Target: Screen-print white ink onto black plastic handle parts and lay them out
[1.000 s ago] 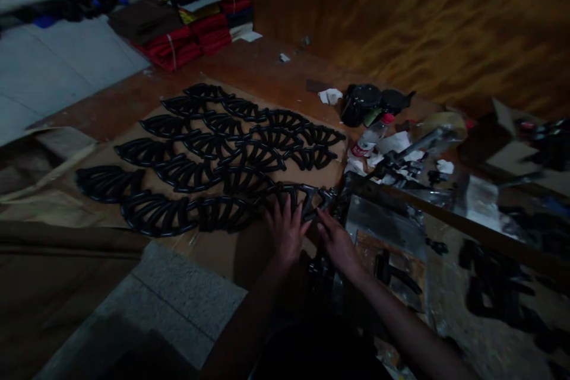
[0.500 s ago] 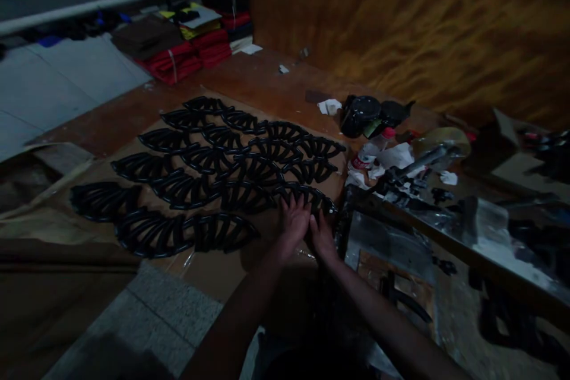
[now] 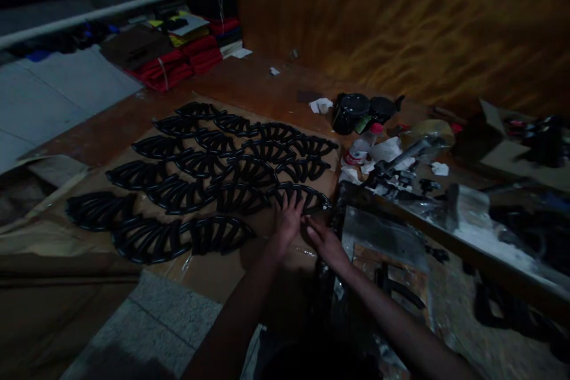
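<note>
Rows of glossy black curved pieces (image 3: 176, 195) lie in fan-like groups on a brown cardboard sheet (image 3: 267, 240). At the near right end of one row, my left hand (image 3: 289, 218) has its fingers spread over the black pieces, touching or just above them; which of the two is hard to tell in the dim light. My right hand (image 3: 326, 240) is close beside it, over the right edge of the cardboard, its thumb and fingers apart. Nothing shows in its grasp.
Right of the cardboard stand a metal plate (image 3: 383, 234), a long bar (image 3: 427, 225), a bottle with a red cap (image 3: 360, 147) and black containers (image 3: 351, 111). Folded red cloth (image 3: 171, 65) is stacked at the back left; an open carton (image 3: 516, 157) is at far right.
My right hand has separated a little from my left hand, its fingers lower now. My left hand stays at the end of the row. The whole view has shifted slightly.
</note>
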`<move>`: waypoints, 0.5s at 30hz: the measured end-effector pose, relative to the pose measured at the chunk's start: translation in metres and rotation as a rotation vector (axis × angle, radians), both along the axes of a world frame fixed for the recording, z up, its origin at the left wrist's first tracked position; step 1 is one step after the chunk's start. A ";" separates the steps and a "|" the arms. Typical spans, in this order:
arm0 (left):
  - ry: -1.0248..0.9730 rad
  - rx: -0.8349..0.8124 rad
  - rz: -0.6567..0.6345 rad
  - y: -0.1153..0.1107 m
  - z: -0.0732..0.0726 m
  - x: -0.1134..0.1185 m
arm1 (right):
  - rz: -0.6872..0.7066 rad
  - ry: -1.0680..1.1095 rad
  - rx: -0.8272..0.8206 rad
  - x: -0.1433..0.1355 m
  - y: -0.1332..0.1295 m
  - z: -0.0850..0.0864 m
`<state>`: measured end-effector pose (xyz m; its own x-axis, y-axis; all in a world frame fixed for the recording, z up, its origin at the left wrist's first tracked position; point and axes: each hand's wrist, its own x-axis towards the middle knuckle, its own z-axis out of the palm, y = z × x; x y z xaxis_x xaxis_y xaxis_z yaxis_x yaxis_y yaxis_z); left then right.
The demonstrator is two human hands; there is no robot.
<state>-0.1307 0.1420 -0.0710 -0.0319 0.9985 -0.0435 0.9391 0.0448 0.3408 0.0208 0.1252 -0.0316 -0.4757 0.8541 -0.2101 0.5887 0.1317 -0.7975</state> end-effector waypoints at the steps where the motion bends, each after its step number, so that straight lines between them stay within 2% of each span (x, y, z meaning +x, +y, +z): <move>1: -0.008 0.022 -0.004 -0.003 -0.001 -0.001 | 0.032 0.036 0.023 0.014 -0.006 0.011; 3: -0.028 0.066 0.005 -0.012 -0.001 -0.002 | 0.044 0.035 0.079 0.049 -0.019 0.032; 5: -0.063 0.103 0.032 -0.022 0.000 -0.001 | 0.017 -0.040 0.147 0.092 -0.030 0.046; 7: -0.135 0.132 0.049 -0.031 0.006 0.004 | -0.016 -0.138 0.227 0.136 -0.041 0.050; 9: -0.255 0.163 0.052 -0.037 0.021 0.014 | 0.002 -0.223 0.281 0.174 -0.051 0.046; 12: -0.515 0.192 0.088 -0.041 0.065 0.040 | 0.198 -0.283 0.310 0.201 -0.064 0.034; 15: -0.812 0.196 0.115 -0.041 0.124 0.077 | 0.313 -0.317 0.360 0.200 -0.075 0.028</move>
<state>-0.0539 0.1010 0.0532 -0.1673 0.9829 0.0769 0.3918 -0.0053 0.9201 0.2210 0.0498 -0.0041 -0.6787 0.7267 -0.1059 0.6811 0.5689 -0.4610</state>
